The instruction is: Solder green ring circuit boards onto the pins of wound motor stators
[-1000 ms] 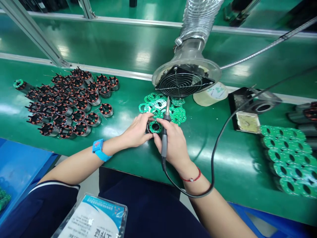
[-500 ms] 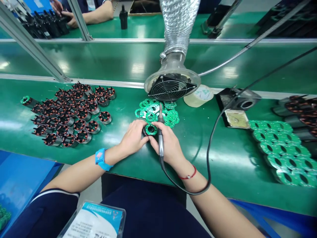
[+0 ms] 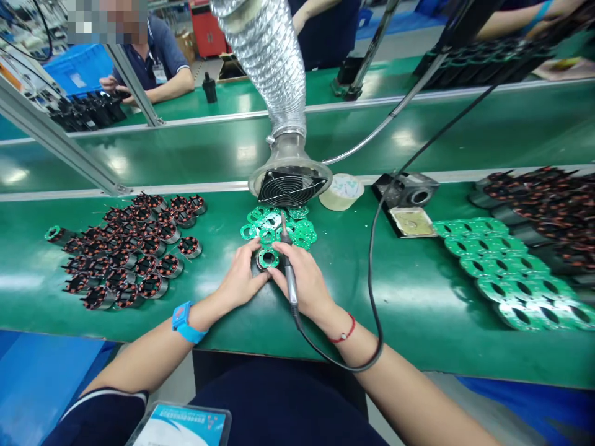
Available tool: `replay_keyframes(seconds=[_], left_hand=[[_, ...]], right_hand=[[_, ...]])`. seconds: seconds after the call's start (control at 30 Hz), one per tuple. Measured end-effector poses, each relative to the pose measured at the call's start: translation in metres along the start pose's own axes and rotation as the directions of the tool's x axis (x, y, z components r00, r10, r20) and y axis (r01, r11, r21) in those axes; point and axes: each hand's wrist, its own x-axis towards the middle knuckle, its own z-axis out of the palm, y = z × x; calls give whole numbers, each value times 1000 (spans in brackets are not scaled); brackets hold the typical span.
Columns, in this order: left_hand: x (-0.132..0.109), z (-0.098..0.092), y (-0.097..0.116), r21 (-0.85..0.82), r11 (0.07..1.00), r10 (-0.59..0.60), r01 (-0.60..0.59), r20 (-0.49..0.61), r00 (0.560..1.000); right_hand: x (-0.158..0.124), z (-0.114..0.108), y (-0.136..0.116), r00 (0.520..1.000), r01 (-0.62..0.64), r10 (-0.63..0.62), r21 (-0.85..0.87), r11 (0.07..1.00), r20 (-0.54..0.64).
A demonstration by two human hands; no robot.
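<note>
A yellow pad (image 3: 411, 222) sits in the stand's (image 3: 404, 187) tray. Bare table (image 3: 400, 322) lies right of my iron (image 3: 290, 286); its near edge runs beneath my forearms. My left fingers (image 3: 248, 249), part-spread, hold a green ring (image 3: 268, 251) topping a coil (image 3: 256, 266); my right fingers (image 3: 279, 280) touch it, closed about the iron.

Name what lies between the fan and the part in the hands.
A pile of green rings and the soldering iron tip, as the head view shows.
</note>
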Motion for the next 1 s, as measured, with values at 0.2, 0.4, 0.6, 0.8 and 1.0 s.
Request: replay_keyframes(seconds=[0.2, 0.4, 0.6, 0.8, 1.0], left_hand=[[7, -10, 13, 172, 983, 29, -59, 170, 985], [27, -37, 9, 195, 978, -68, 75, -43, 997], [128, -86, 0, 239, 927, -180, 289, -393, 902], [238, -79, -5, 303, 855, -260, 421, -453, 853], [247, -74, -4, 393, 762, -392, 514, -352, 850]], right_hand=[[24, -56, 40, 977, -142, 109, -183, 973, -182], [48, -72, 113, 975, -205, 220, -254, 945, 33], [39, -77, 129, 999, -15, 3, -309, 951, -36], [36, -81, 128, 988, 36, -90, -381, 924, -125], [36, -85, 125, 979, 71, -126, -313, 947, -159]])
